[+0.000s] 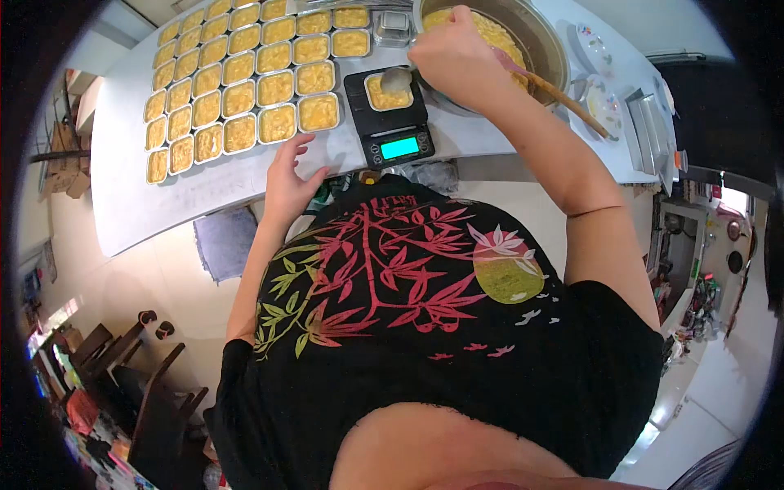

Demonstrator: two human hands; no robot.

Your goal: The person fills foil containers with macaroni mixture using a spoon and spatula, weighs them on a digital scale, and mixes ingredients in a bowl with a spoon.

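Evidently, both hands are shown at a white table [122, 208], viewed from above. The right arm is extended forward and inward, bent at the elbow, and the right hand [459, 55] is raised beside and partly over a large pot [545, 47], with its back turned upward. Its fingers are folded tightly around a spoon [397, 79], whose handle is mostly hidden by the fist and whose bowl is tilted over a foil container on the scale [384, 100]. The left forearm is directed forward, and the left hand [290, 177] is placed at the table's near edge, with the fingers loosely curved, the thumb held well apart and nothing grasped; whether the containers are touched by its fingertips cannot be told. One black scale [377, 124] with one lit display [399, 147] is seen between the array and the pot, and a single container filled with yellow mixture is carried on its platform. To the left, more than thirty filled containers [240, 98] are arranged in rows, six being counted in the nearest row; the far rows are cut off. One small stack of containers [393, 27] is set behind the scale. One wooden-handled utensil [567, 101] is rested across the pot's rim, yellow mixture being contained below.
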